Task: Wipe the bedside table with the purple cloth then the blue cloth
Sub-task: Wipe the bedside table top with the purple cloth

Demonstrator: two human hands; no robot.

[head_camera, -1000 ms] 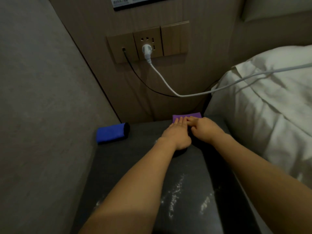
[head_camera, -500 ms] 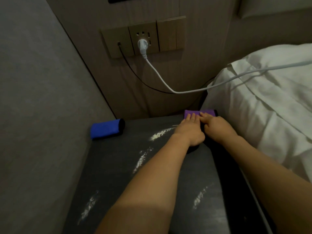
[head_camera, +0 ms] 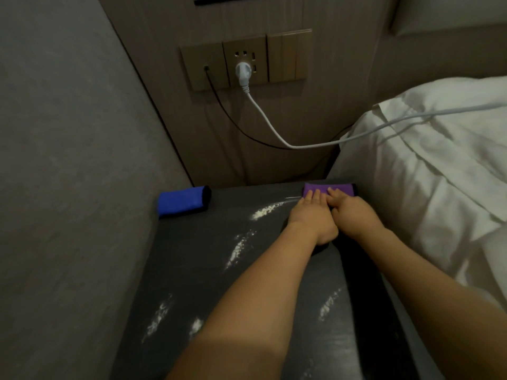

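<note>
Because the powder streaks need sweeping, we press both hands flat on the purple cloth at the bedside table's far right: left hand fingers straight, right hand slightly curled. Blue cloth waits rolled, far left.

It was a bedroom. A white-sheeted bed stood beside a dark bedside table. A socket panel was set in the wall.
</note>
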